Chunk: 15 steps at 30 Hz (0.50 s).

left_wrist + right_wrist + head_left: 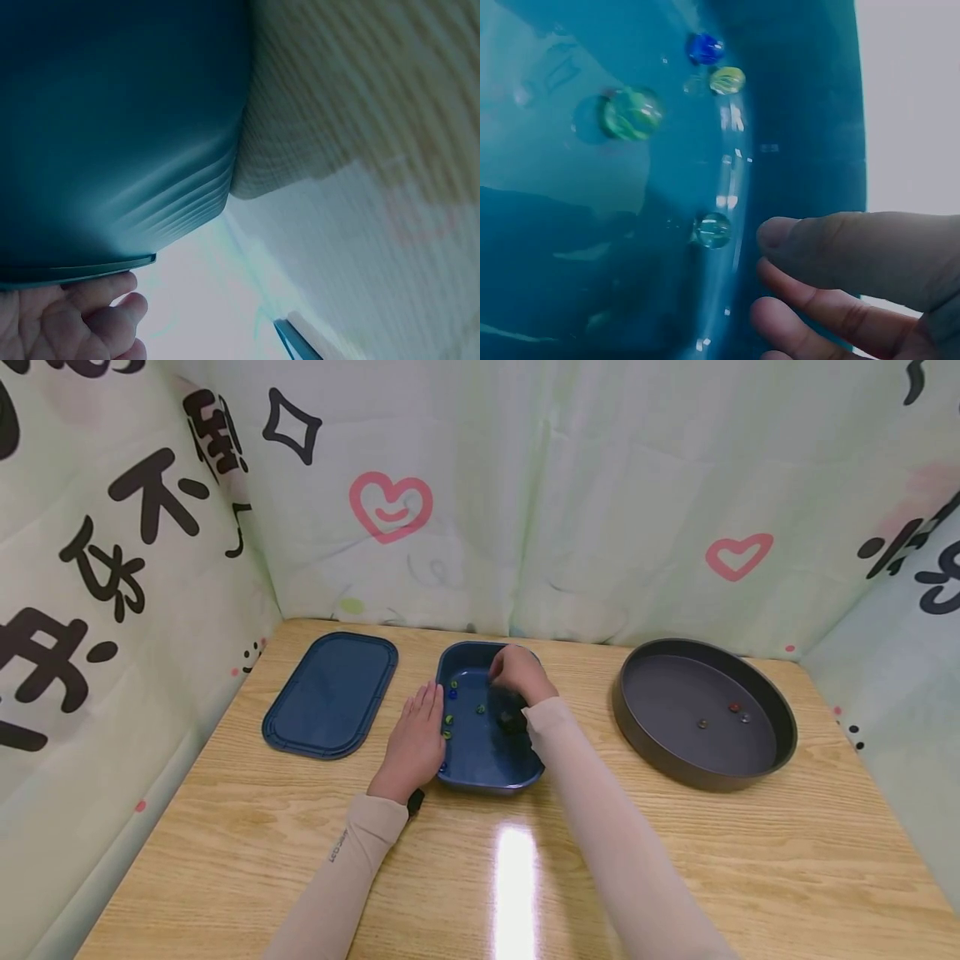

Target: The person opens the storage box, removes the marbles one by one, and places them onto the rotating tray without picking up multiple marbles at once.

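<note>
A blue rectangular box [487, 764] holds several glass marbles, mostly along its left side. My left hand [417, 742] rests against the box's left rim with its fingers extended. In the left wrist view its fingertips [112, 289] lie by the rim. My right hand [522, 674] reaches over the far right part of the box. The right wrist view shows its thumb and fingers apart from a clear marble [713, 230] nearby, with nothing visible between them. Beyond lie a green-streaked marble [632, 113], a yellow one [727, 80] and a blue one [706, 48].
To the right stands a round dark pan [667, 752] with 3 marbles, among them a reddish one [733, 707]. A flat blue lid [330, 693] lies to the left on the wooden table [300, 827]. Printed curtains [480, 527] hang behind and at the sides.
</note>
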Each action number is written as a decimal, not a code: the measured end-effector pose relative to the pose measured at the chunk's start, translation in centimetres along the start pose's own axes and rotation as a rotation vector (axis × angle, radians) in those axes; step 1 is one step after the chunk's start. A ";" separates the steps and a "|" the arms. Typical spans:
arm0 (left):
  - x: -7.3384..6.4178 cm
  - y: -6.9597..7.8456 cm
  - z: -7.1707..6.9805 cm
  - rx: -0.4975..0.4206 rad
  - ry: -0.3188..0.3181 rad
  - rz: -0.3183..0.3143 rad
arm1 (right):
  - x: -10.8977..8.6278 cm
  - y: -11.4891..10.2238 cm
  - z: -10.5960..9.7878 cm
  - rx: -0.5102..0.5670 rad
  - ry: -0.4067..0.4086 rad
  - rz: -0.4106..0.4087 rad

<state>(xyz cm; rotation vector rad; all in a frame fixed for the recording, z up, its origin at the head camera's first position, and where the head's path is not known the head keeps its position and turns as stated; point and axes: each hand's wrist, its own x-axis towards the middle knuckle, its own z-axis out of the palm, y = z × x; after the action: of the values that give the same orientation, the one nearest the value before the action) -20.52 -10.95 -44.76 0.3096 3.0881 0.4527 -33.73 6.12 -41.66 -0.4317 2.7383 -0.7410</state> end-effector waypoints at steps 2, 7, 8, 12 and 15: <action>0.0 0.0 0.0 0.002 0.002 0.001 | -0.1 0.0 -0.4 -0.009 0.009 -0.020; 0.0 0.0 0.1 0.001 0.007 0.004 | -0.6 0.2 -1.3 -0.006 0.029 -0.057; 0.0 0.1 0.0 0.003 0.005 0.003 | -0.7 0.3 -1.5 0.000 0.031 -0.065; 0.0 0.1 0.0 0.004 0.002 0.002 | -1.6 0.7 -2.5 0.093 0.024 -0.098; -0.1 0.1 0.0 0.000 0.003 0.002 | -2.4 1.3 -3.4 0.176 0.024 -0.136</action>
<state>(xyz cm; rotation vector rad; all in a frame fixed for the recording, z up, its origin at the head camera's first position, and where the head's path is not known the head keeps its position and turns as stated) -20.39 -10.84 -44.70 0.3118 3.0910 0.4535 -32.92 9.54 -39.13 -0.5768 2.6561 -1.0185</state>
